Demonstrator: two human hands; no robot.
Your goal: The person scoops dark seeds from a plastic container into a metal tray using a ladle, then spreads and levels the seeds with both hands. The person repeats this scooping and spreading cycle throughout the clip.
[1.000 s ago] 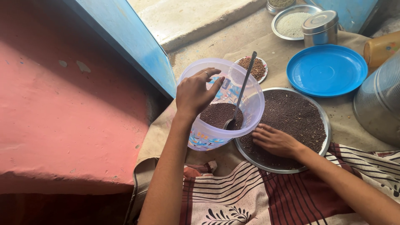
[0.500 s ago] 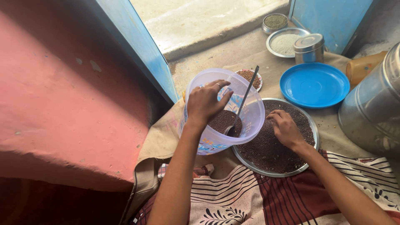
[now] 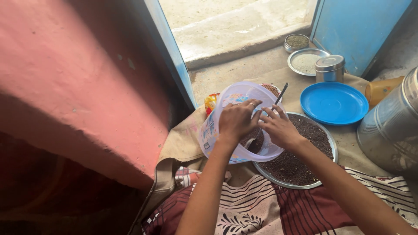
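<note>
Both of my hands meet at the clear plastic jar (image 3: 217, 126), which tilts over the near-left rim of the steel plate (image 3: 324, 167) of dark seeds. My left hand (image 3: 237, 119) curls its fingers over the jar's rim, gripping it. My right hand (image 3: 278, 128) reaches into the jar's mouth with fingers spread loosely beside the spoon (image 3: 278, 98). Beyond the plate lies a blue lid (image 3: 334, 103).

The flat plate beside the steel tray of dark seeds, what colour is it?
The plate is plain bright blue, seen best in the head view.
</note>
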